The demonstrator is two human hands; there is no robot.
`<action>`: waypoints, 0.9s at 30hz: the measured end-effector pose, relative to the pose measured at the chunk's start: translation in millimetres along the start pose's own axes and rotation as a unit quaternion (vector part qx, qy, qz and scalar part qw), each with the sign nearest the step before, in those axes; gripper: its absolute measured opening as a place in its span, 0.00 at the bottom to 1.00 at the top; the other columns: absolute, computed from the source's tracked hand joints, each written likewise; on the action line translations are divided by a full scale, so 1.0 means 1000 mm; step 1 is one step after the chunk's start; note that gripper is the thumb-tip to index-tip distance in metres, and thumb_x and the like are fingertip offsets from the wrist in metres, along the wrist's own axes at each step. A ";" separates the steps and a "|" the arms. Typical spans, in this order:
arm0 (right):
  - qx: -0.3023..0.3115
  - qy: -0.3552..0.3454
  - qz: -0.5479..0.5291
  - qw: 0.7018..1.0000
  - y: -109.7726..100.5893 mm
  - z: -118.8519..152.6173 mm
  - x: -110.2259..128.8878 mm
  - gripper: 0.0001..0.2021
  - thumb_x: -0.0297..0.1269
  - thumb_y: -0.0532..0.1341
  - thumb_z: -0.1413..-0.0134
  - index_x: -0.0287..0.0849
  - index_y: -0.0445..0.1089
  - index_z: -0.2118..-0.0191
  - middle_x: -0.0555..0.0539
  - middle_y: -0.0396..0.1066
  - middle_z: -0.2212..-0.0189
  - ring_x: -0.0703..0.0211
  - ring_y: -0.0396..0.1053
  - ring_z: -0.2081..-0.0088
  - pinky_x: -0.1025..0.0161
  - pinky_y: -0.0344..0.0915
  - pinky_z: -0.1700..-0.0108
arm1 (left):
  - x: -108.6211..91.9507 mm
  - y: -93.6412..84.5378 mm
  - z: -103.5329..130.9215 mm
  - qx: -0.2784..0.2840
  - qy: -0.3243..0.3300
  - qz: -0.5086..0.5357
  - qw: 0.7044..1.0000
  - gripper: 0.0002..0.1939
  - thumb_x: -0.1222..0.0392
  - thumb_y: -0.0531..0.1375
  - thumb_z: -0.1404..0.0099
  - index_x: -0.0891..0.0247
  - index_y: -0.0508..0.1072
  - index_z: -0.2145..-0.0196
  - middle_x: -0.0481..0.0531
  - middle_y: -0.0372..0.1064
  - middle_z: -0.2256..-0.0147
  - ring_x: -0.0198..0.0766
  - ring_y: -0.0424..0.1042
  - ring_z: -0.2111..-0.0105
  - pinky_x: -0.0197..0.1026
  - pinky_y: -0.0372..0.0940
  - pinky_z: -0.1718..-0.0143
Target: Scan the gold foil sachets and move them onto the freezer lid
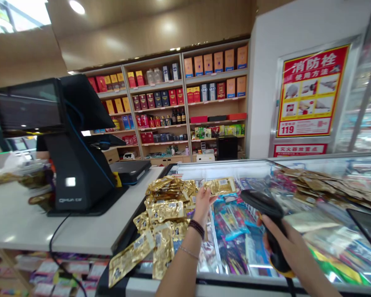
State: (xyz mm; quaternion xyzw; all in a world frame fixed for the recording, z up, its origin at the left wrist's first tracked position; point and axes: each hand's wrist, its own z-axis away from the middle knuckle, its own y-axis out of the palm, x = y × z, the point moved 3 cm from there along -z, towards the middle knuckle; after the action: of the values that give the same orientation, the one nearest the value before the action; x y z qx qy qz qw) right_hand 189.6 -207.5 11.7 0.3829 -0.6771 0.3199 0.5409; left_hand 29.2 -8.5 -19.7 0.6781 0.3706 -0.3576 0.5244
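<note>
In the head view my left hand [205, 202] is closed on a gold foil packet [221, 186], held flat above the freezer glass with a pale label patch facing up. My right hand [280, 237] grips a black barcode scanner [264, 203] by its handle, and the scanner's head points left toward the packet. A heap of similar gold packets [166, 211] lies left of my left forearm, on the freezer's left end. Brown-gold packets [318, 181] are spread on the glass farther right.
A chest freezer [235, 280] with colourful bagged goods under its glass spans the front. At left, a black cash register [77, 165] stands on a white counter [111, 231]. A dark tablet-like slab [369, 231] lies far right. Shelves of boxes [160, 99] line the back.
</note>
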 end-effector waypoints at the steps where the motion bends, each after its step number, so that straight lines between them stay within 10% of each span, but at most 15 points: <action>1: 0.010 -0.016 0.018 1.000 0.009 0.003 0.002 0.27 0.67 0.62 0.45 0.43 0.70 0.65 0.53 0.65 0.85 0.60 0.62 0.82 0.65 0.59 0.79 | -0.001 -0.002 -0.001 0.009 0.000 0.006 1.000 0.36 0.32 0.78 0.60 0.59 0.64 0.74 0.38 0.55 0.76 0.29 0.71 0.75 0.42 0.79 0.58; 20: 0.026 -0.041 0.138 0.989 0.033 0.007 0.006 0.24 0.66 0.56 0.41 0.48 0.67 0.67 0.54 0.66 0.85 0.53 0.67 0.80 0.57 0.61 0.72 | -0.003 -0.009 -0.004 0.015 0.011 0.037 0.999 0.28 0.40 0.78 0.52 0.62 0.72 0.69 0.45 0.71 0.71 0.34 0.75 0.68 0.43 0.78 0.57; 27: 0.019 -0.040 0.124 0.991 0.027 0.001 0.001 0.26 0.68 0.58 0.44 0.47 0.68 0.68 0.51 0.67 0.84 0.54 0.67 0.80 0.58 0.61 0.74 | -0.001 -0.011 -0.007 0.005 0.009 0.041 0.999 0.29 0.40 0.78 0.54 0.62 0.70 0.71 0.39 0.58 0.76 0.27 0.66 0.75 0.39 0.78 0.60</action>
State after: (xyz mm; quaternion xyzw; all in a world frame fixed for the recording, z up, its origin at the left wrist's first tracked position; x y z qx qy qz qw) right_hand 165.4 -195.2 12.0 0.3185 -0.7344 0.3819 0.4618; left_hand 20.2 0.2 -22.7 0.6988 0.3454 -0.3313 0.5316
